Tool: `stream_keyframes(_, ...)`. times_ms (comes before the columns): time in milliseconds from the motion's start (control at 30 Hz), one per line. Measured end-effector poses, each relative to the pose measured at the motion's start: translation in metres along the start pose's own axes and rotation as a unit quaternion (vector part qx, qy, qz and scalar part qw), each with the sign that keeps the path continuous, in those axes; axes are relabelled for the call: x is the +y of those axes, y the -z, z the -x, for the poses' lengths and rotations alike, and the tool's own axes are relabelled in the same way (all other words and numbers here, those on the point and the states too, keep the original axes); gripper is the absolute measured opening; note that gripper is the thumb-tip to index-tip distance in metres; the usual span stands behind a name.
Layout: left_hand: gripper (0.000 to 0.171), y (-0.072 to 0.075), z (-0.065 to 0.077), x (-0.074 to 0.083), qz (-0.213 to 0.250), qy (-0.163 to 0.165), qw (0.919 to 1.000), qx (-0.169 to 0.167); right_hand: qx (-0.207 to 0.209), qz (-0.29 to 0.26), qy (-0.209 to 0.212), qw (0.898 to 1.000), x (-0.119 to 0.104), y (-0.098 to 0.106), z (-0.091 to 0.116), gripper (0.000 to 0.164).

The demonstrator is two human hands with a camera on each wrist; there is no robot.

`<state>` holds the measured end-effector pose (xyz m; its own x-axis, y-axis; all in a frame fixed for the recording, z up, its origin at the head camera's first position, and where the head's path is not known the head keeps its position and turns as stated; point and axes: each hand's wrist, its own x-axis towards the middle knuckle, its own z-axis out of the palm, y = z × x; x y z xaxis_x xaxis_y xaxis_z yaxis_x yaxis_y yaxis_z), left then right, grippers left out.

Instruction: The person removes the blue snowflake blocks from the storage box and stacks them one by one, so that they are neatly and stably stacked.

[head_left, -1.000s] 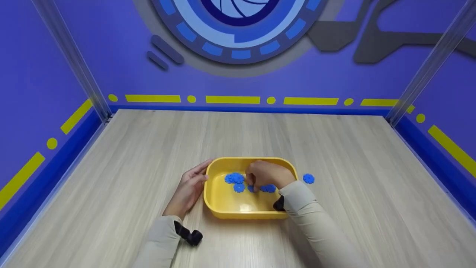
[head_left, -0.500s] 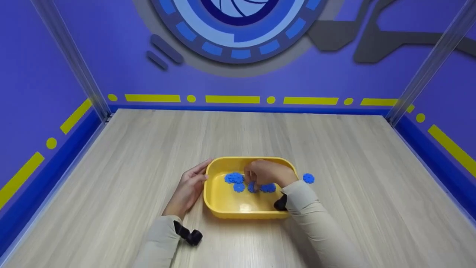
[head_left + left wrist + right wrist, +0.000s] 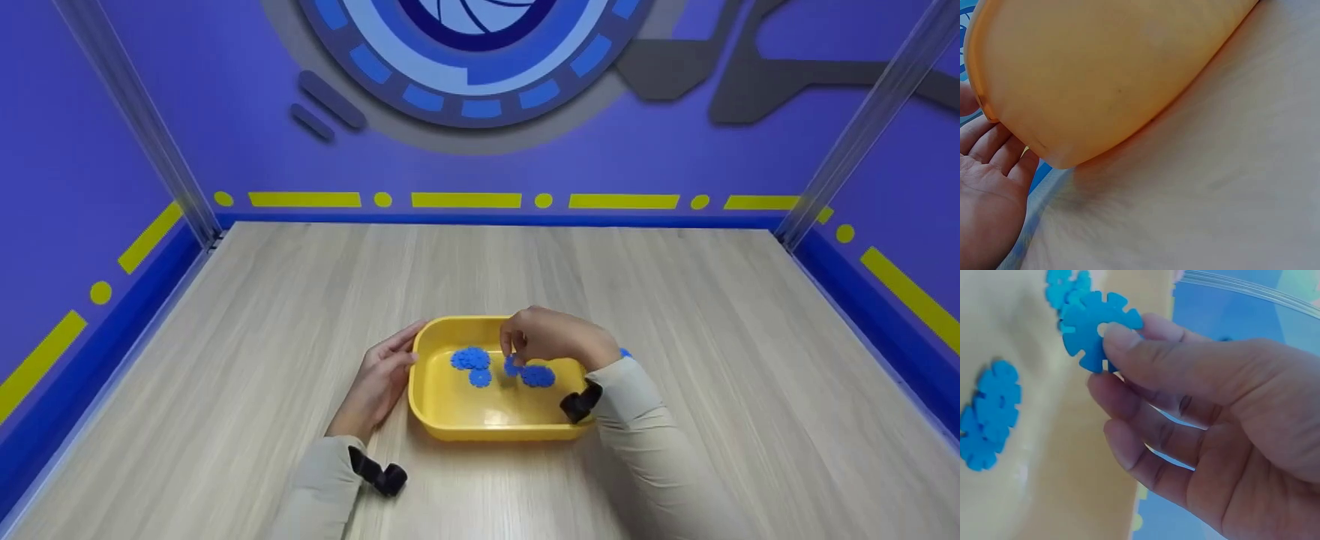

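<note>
A yellow plastic tub stands on the table with several blue notched discs in it. My left hand holds the tub's left side, thumb at the rim and fingers along the outer wall; in the left wrist view, the fingertips pass behind the tub. Above the tub floor, my right hand pinches one blue notched disc between thumb and fingers. One group of discs lies at the tub's left, and another cluster sits below my right hand.
Another blue disc lies outside the tub on the right, mostly hidden by my right sleeve. The wooden table is enclosed by blue panels at the back and sides.
My right hand has lifted one disc off the tub floor and shifted slightly up and right. Its sleeve now covers most of the loose disc outside. The left hand stays at the tub.
</note>
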<state>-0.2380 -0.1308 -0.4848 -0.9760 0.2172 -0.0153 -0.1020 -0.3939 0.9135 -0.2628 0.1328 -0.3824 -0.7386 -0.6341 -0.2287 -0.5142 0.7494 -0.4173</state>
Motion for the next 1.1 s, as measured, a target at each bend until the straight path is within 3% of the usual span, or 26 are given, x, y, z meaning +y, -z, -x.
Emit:
stream_keyframes(333,0.060,-0.001,0.001,0.001,0.000,-0.002,1.0000,0.001,0.044,-0.032,-0.001,0.999,0.012,0.016,0.023,0.004)
stream_keyframes(567,0.059,-0.002,0.001,0.001,-0.006,-0.001,1.0000,0.004,0.112,-0.050,-0.001,0.993,0.033,0.017,0.043,0.007)
stream_keyframes(833,0.059,-0.001,0.001,0.000,-0.012,-0.007,0.9999,0.003,0.195,-0.065,-0.017,0.979,0.055,0.009,0.062,0.010)
stream_keyframes(1100,0.059,0.000,0.001,0.000,-0.008,-0.007,0.9999,-0.004,0.271,-0.113,-0.056,0.954,0.080,-0.002,0.077,0.010)
